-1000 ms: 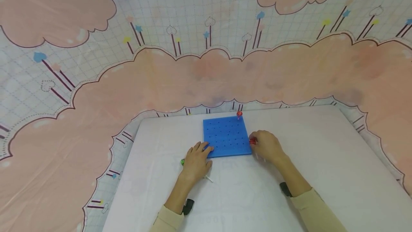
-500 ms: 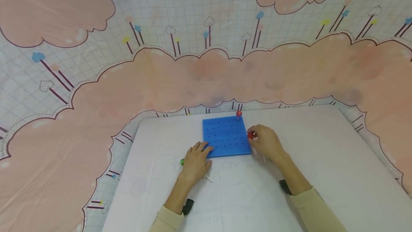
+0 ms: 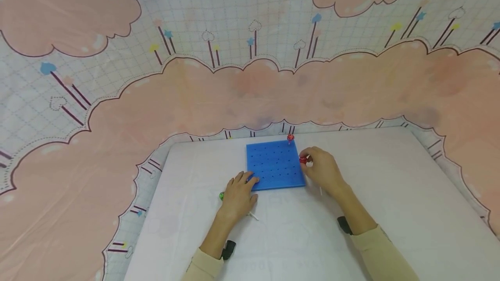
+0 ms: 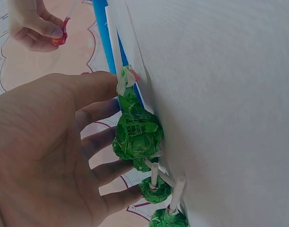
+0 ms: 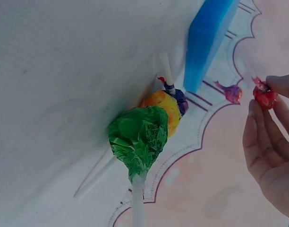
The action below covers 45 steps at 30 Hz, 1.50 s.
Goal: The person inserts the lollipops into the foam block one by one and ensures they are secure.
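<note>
My right hand (image 3: 323, 170) pinches a red-wrapped lollipop (image 3: 303, 159) by its candy head, at the right edge of a blue board (image 3: 273, 164) dotted with small holes. In the right wrist view the thumb and fingertips close around that red candy (image 5: 265, 97). A second red lollipop (image 3: 290, 138) stands at the board's far right corner. My left hand (image 3: 236, 196) rests at the near left corner of the board, fingers spread. Beneath its palm lie several green lollipops (image 4: 137, 135), mostly hidden from the head view.
Under my right wrist lie a green lollipop (image 5: 139, 137) and a yellow-orange one (image 5: 163, 106); a white stick (image 3: 321, 191) pokes out there. Everything rests on a white table (image 3: 289, 237). A curtain (image 3: 250, 94) with a cloud pattern hangs behind it.
My right hand has raised the red lollipop and shifted it slightly away from me along the board's right edge. The left hand and the board have stayed put.
</note>
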Each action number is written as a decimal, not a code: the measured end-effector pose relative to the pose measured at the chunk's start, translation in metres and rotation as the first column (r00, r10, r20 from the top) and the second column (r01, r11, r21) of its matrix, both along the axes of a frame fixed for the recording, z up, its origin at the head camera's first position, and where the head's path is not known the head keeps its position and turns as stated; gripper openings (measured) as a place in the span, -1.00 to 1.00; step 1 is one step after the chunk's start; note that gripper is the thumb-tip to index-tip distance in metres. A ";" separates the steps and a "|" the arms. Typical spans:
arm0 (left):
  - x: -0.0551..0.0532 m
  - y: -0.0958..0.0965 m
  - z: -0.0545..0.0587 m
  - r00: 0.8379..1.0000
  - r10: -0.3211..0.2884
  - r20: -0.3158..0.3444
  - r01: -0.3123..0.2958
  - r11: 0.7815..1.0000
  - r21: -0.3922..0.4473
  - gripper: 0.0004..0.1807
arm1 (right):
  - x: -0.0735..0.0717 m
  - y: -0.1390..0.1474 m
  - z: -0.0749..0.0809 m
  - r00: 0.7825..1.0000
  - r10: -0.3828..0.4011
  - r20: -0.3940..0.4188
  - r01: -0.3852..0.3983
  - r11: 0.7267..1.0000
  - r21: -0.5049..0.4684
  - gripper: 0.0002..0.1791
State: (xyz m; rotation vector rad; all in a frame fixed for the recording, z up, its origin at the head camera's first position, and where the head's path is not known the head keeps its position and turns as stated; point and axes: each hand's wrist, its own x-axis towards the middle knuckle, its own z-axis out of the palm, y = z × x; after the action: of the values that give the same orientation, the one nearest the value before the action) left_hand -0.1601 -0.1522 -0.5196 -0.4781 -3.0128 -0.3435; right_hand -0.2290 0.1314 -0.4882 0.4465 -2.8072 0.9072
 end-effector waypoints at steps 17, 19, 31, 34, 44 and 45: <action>-0.002 -0.002 -0.002 1.000 -0.001 0.011 0.001 1.000 -0.003 -0.47 | -0.006 -0.005 0.001 0.999 -0.010 -0.041 0.007 0.997 -0.072 -0.75; -0.002 -0.002 -0.002 1.000 0.000 0.014 0.000 1.000 -0.001 -0.47 | -0.007 -0.006 0.001 0.999 -0.007 -0.051 0.004 0.997 -0.077 -0.75; -0.002 0.000 -0.001 1.000 0.001 0.022 -0.001 1.000 -0.001 -0.46 | -0.010 -0.012 0.003 0.997 -0.019 -0.078 0.010 0.992 -0.123 -0.73; -0.002 0.000 -0.001 1.000 0.001 0.020 -0.001 1.000 -0.001 -0.46 | -0.011 -0.014 0.004 0.997 -0.025 -0.075 0.015 0.991 -0.131 -0.73; -0.002 -0.001 0.001 1.000 0.001 0.022 -0.001 1.000 -0.004 -0.47 | -0.016 -0.019 0.004 0.994 -0.015 -0.105 0.000 0.989 -0.146 -0.69; -0.002 -0.001 0.001 1.000 0.002 0.021 -0.001 1.000 -0.005 -0.47 | -0.017 -0.020 0.004 0.993 -0.011 -0.114 -0.006 0.989 -0.149 -0.69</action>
State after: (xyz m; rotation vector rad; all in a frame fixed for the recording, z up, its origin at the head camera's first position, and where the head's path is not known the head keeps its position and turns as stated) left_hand -0.1620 -0.1528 -0.5187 -0.4756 -3.0345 -0.3431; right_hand -0.2461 0.1118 -0.4843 0.4584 -2.6137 1.0472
